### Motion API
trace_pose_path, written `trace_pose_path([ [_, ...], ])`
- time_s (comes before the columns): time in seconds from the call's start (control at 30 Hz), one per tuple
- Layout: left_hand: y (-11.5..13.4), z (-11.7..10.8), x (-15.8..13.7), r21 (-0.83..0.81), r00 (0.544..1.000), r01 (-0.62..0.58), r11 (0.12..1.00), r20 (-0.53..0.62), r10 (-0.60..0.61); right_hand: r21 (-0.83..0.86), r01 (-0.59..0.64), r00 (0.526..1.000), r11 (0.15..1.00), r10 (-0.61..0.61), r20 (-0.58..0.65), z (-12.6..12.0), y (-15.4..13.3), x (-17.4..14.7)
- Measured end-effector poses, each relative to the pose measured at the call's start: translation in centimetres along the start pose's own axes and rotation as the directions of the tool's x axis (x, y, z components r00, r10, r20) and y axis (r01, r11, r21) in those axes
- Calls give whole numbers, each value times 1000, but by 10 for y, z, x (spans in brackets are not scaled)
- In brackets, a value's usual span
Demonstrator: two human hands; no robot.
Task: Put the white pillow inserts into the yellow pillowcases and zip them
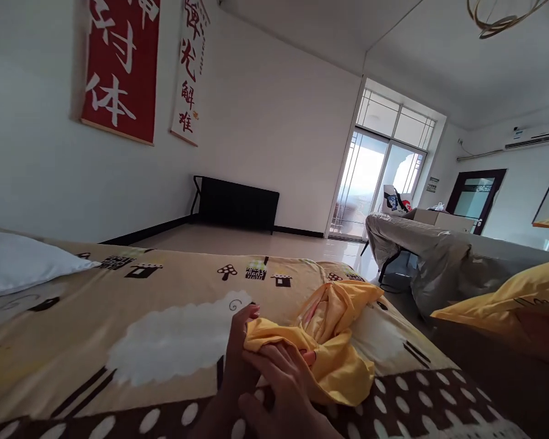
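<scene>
A crumpled yellow pillowcase (343,366) with a bit of orange print lies on the patterned bed sheet (183,274). Its left edge is gathered between my two hands. My left hand (240,350) is closed at that edge, its fingertips pointing up beside the cloth. My right hand (286,381) has its fingers bent over the near side of the same edge, pressed against the fabric. The cloth hides part of the fingers of both hands. Beyond them, the pillowcase's far part bunches up in loose folds.
A white pillow (22,262) lies at the bed's left end. To the right are a yellow printed pillow (521,299) and a plastic-covered table (466,244) with boxes. A black folded panel (238,204) leans at the wall, near a glass door (361,177).
</scene>
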State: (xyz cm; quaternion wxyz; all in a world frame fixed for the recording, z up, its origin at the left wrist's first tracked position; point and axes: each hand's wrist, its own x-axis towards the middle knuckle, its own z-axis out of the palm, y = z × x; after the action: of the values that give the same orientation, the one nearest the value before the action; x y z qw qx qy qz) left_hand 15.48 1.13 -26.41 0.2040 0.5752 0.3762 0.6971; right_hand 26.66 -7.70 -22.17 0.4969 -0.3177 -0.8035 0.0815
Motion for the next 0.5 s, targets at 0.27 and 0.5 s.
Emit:
trace_pose_path([
  [0.27,33,-29,33,95,882,-175,980,458,113,-353,90,991,931,-48,127,0,14,-8],
  [0.5,41,-48,47,92,898,34,995,435,-71,-525,-73,962,848,-79,-261,9,73,-7],
])
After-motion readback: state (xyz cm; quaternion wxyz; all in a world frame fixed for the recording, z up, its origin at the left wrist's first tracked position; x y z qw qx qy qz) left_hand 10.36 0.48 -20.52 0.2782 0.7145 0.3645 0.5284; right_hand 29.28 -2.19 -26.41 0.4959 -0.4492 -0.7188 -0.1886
